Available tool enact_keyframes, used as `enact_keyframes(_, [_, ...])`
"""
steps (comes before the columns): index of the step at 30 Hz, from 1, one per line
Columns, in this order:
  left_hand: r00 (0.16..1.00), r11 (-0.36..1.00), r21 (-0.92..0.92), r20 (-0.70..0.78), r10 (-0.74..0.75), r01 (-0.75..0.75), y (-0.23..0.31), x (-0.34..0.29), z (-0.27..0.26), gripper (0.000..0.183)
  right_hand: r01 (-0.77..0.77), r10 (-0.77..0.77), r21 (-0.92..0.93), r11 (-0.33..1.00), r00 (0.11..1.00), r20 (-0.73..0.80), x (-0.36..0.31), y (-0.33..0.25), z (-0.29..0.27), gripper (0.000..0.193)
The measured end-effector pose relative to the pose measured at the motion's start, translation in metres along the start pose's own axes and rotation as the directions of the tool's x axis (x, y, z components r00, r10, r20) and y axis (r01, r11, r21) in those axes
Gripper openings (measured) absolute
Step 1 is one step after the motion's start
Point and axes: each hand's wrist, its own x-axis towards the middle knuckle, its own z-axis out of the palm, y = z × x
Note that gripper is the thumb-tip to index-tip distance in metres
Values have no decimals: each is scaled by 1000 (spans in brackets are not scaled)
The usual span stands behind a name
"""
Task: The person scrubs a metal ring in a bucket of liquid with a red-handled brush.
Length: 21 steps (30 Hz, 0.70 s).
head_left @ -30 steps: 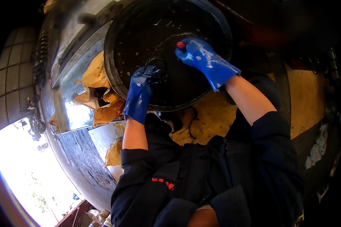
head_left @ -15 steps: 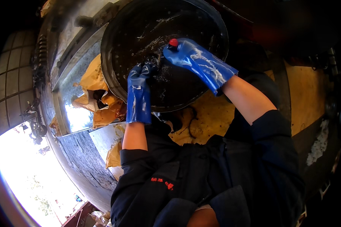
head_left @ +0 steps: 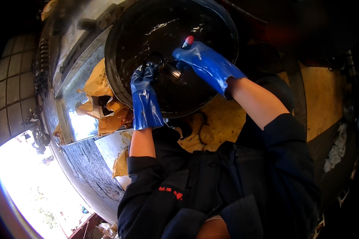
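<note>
Since the earlier frame, the tool [head_left: 188, 40] has its red end moved rightward. The right hand [head_left: 205, 61] is closed around it; the left hand [head_left: 143, 77] seems to pinch a dark ring [head_left: 162, 59] above the basin [head_left: 112, 69]. Wet gloves [head_left: 146, 105] could slip, so the ring may drop into the liquid [head_left: 199, 89].

Gloved left grip [head_left: 142, 81] and right grip [head_left: 199, 58] both curled, bare forearms [head_left: 256, 99] stretched forward
</note>
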Motion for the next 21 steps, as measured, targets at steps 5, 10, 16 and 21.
enact_keyframes(5, [1000,999,-35,22,-5,5,-8,6,6,22,-142,118,-202,969,985,-124,23,17,-13,38])
enact_keyframes(10, [1000,998,-55,2,12,-12,-17,7,-9,21,15,1,-367,930,999,43,10,-3,9,31])
enact_keyframes(16, [992,884,458,-24,122,-97,9,-10,18,19,300,-245,-467,832,954,175,18,24,30,21])
enact_keyframes(21, [625,-25,840,423,656,-543,12,-28,-6,26,330,-379,-532,780,925,18,23,15,33,26])
